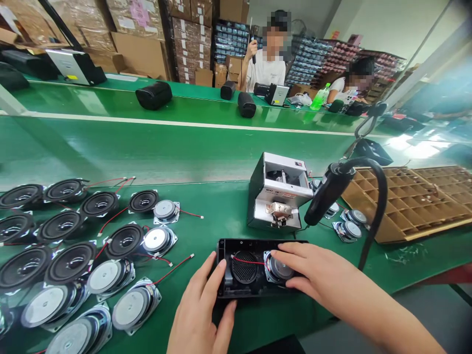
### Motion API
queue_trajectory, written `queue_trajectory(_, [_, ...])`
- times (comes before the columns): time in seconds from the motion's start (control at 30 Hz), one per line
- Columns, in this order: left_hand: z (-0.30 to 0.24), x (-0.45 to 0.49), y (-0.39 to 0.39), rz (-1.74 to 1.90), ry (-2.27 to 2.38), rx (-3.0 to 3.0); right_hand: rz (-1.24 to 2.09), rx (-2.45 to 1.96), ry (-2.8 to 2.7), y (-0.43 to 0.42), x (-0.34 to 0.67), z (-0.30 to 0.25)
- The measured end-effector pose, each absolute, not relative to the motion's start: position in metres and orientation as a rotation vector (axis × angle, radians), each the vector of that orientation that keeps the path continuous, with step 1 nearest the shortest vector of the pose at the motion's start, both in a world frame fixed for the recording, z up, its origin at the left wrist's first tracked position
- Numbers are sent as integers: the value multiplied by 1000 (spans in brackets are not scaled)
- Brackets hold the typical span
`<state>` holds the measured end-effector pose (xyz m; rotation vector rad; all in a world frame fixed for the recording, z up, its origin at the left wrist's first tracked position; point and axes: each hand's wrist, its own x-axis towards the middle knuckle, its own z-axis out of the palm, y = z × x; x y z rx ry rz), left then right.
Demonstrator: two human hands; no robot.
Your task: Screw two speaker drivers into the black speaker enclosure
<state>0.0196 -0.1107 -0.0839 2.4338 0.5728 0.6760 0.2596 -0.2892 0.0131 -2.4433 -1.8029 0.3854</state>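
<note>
A black speaker housing (229,246) lies open side up on the green bench in front of me. My left hand (201,307) grips its left end, fingers along the side and thumb at the near edge. Inside, a round mesh grille (245,268) shows on the left. To its right sits a speaker driver (273,269), magnet side up, with a red wire reaching left over the grille. My right hand (313,268) has its fingers closed around this driver and covers the housing's right end.
Many loose speaker drivers (70,260) with red wires cover the left. A silver-and-black machine (278,191) stands behind the housing. A black electric screwdriver (328,194) hangs at right, near a divided cardboard tray (387,196). Two people sit across the green conveyor (165,142).
</note>
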Motion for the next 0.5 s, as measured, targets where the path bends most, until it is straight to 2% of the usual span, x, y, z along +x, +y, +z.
queue_trajectory(0.1, [-83,19,-111,666,562,2422,186,-2434,-1815,-277,248,19])
queue_trajectory(0.33, [-90,18,-111,646,572,2401,237,-2516,-1937,-211,223,9])
queue_trajectory(0.5, [-90,5,-122,500,620,2331,47,-2339,-1923,-241,234,-16])
